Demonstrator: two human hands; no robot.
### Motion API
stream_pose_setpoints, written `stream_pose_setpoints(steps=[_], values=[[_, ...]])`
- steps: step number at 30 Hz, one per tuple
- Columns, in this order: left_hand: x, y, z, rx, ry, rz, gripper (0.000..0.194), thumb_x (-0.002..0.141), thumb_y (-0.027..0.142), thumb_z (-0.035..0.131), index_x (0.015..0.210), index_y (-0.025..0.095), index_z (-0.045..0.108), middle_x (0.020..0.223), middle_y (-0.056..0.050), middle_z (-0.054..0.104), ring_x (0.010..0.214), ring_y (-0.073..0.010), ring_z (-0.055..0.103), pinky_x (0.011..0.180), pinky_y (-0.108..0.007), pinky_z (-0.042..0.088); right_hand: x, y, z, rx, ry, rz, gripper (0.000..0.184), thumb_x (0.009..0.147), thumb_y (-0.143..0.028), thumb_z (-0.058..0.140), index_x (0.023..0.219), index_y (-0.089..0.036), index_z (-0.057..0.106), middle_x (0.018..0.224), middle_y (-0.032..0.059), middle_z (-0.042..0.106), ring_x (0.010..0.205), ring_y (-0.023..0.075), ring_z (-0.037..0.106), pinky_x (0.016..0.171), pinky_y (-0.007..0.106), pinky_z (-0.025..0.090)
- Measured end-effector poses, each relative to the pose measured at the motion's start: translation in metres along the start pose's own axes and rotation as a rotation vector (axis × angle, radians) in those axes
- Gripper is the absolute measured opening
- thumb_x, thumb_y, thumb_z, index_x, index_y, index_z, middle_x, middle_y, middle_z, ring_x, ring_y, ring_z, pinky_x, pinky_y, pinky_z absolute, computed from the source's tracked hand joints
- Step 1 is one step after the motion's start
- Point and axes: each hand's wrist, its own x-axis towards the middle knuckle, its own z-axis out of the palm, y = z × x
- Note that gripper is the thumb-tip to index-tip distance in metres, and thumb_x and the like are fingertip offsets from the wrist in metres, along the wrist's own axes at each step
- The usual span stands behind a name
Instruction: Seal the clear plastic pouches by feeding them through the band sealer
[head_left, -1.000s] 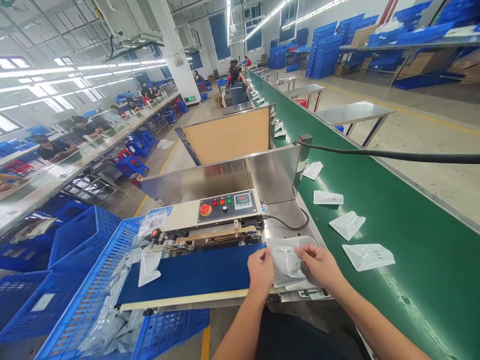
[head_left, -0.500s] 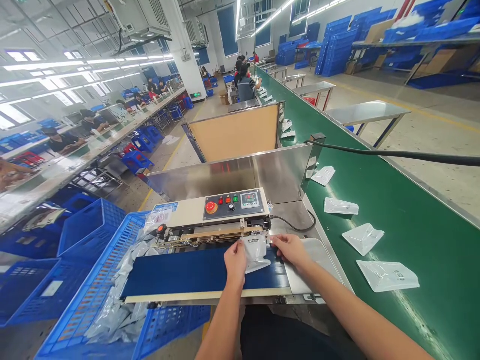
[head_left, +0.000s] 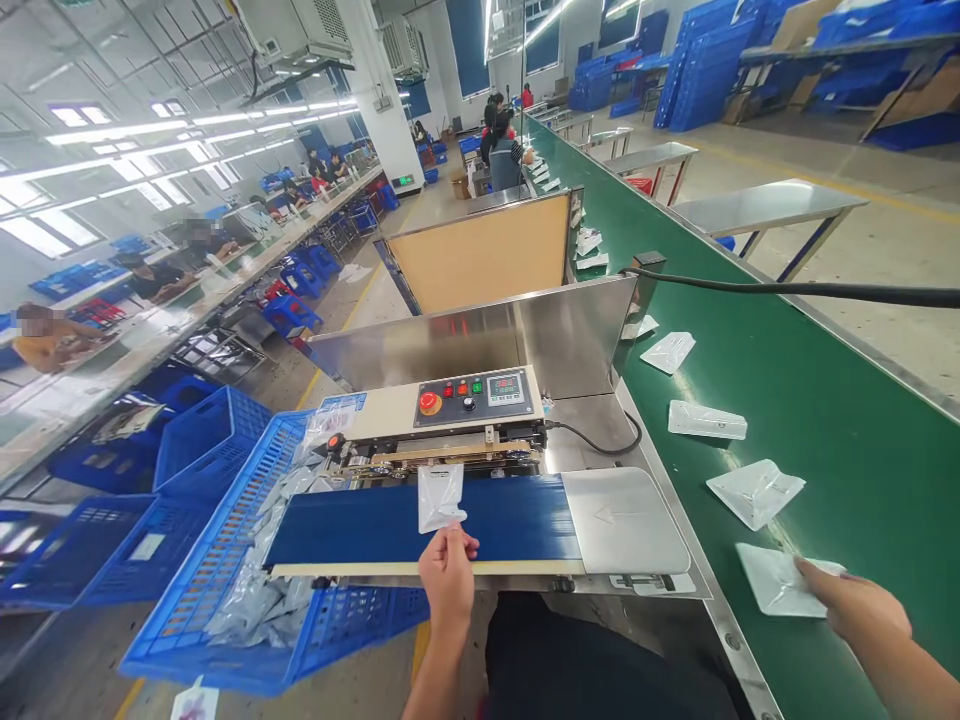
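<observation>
A white plastic pouch (head_left: 439,498) hangs upright with its top edge in the sealing machine (head_left: 375,455), over the machine's blue belt (head_left: 517,515). My left hand (head_left: 448,575) is closed in a pinch at the pouch's lower edge. Out to the right, my right hand (head_left: 862,605) grips the nearest flat white pouch (head_left: 776,582) on the green conveyor belt (head_left: 847,430), its thumb on top and the other fingers mostly hidden.
More pouches (head_left: 756,492) lie along the green belt. A blue crate (head_left: 176,610) with several pouches (head_left: 259,590) stands at the machine's left end. Behind the control panel (head_left: 472,395) rises a metal partition (head_left: 480,335). A black cable (head_left: 795,288) crosses above the conveyor. Co-workers sit farther off.
The pouch in the sealer has shifted left along the machine. My left hand has moved down to its lower edge. My right hand has left the machine and reached the conveyor's nearest pouch.
</observation>
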Motion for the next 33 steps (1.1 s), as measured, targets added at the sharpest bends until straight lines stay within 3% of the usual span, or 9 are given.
stream_pose_setpoints(steps=[3, 7, 10, 13, 17, 21, 25, 29, 33], values=[[-0.013, 0.015, 0.031, -0.022, -0.148, 0.052, 0.062, 0.094, 0.074, 0.066, 0.063, 0.021, 0.067, 0.064, -0.007, 0.070, 0.060, -0.0201, 0.064, 0.058, -0.029, 0.052, -0.024, -0.024, -0.009, 0.057, -0.072, 0.134, 0.030, 0.068, -0.050, 0.067, 0.088, -0.029, 0.076, 0.070, 0.0201, 0.066, 0.079, 0.0421, 0.070, 0.071, 0.054, 0.048], [-0.032, 0.035, 0.077, 0.042, -0.386, 0.218, 0.049, 0.099, 0.062, 0.066, 0.074, 0.021, 0.077, 0.074, -0.009, 0.074, 0.068, -0.0216, 0.068, 0.066, -0.031, 0.055, -0.073, -0.081, -0.029, 0.169, 0.114, -0.196, 0.035, 0.073, -0.060, 0.063, 0.085, -0.027, 0.065, 0.079, 0.0167, 0.072, 0.086, 0.0380, 0.069, 0.083, 0.050, 0.050], [-0.043, 0.051, 0.112, 0.108, -0.533, 0.404, 0.032, 0.097, 0.047, 0.072, 0.112, 0.021, 0.084, 0.113, -0.015, 0.081, 0.104, -0.0301, 0.075, 0.097, -0.040, 0.060, -0.119, -0.122, -0.045, 0.258, 0.178, -0.458, 0.051, 0.077, -0.073, 0.063, 0.089, -0.024, 0.066, 0.081, 0.0120, 0.071, 0.079, 0.0300, 0.066, 0.079, 0.043, 0.052], [-0.049, 0.065, 0.141, 0.138, -0.664, 0.524, 0.055, 0.094, 0.042, 0.076, 0.144, 0.021, 0.072, 0.148, -0.017, 0.071, 0.138, -0.0371, 0.064, 0.121, -0.050, 0.048, -0.165, -0.155, -0.055, 0.340, -0.039, -0.771, 0.049, 0.086, -0.073, 0.065, 0.086, -0.025, 0.070, 0.083, 0.0075, 0.071, 0.071, 0.0222, 0.061, 0.072, 0.036, 0.052], [-0.051, 0.071, 0.155, 0.056, -0.870, 0.432, 0.042, 0.106, 0.048, 0.059, 0.125, 0.018, 0.082, 0.117, -0.012, 0.083, 0.107, -0.0309, 0.075, 0.099, -0.039, 0.058, -0.200, -0.172, -0.047, 0.570, -0.292, -0.961, 0.040, 0.093, -0.063, 0.070, 0.104, -0.024, 0.077, 0.106, 0.0106, 0.075, 0.072, 0.0180, 0.063, 0.072, 0.033, 0.057], [-0.053, 0.058, 0.145, -0.064, -0.791, 0.204, 0.051, 0.106, 0.057, 0.057, 0.111, 0.014, 0.084, 0.096, -0.009, 0.081, 0.088, -0.0248, 0.068, 0.080, -0.031, 0.054, -0.205, -0.167, -0.024, 0.712, -0.363, -0.682, 0.066, 0.091, -0.066, 0.071, 0.137, -0.018, 0.070, 0.090, 0.0078, 0.075, 0.062, 0.0174, 0.058, 0.059, 0.031, 0.053], [-0.051, 0.039, 0.137, -0.085, -0.726, 0.146, 0.055, 0.103, 0.063, 0.058, 0.093, 0.014, 0.080, 0.082, -0.006, 0.072, 0.075, -0.0189, 0.057, 0.071, -0.027, 0.046, -0.206, -0.164, -0.004, 0.577, -0.601, -0.637, 0.055, 0.087, -0.071, 0.070, 0.097, -0.018, 0.081, 0.080, 0.0066, 0.075, 0.069, 0.0207, 0.063, 0.061, 0.030, 0.052], [-0.032, 0.023, 0.143, -0.013, -0.505, 0.047, 0.060, 0.097, 0.065, 0.063, 0.061, 0.017, 0.064, 0.059, 0.001, 0.050, 0.062, -0.0148, 0.042, 0.058, -0.026, 0.033, -0.199, -0.175, 0.013, 0.555, -0.587, -0.594, 0.054, 0.082, -0.073, 0.071, 0.079, -0.020, 0.078, 0.067, 0.0042, 0.070, 0.065, 0.0196, 0.060, 0.060, 0.030, 0.049], [-0.002, 0.010, 0.153, -0.059, -0.338, -0.175, 0.059, 0.081, 0.069, 0.077, 0.056, 0.018, 0.061, 0.053, 0.003, 0.043, 0.055, -0.0126, 0.036, 0.054, -0.026, 0.028, -0.190, -0.200, 0.041, 0.617, -0.667, -0.378, 0.049, 0.073, -0.069, 0.076, 0.068, -0.020, 0.069, 0.058, 0.0024, 0.064, 0.051, 0.0148, 0.052, 0.050, 0.027, 0.042]])
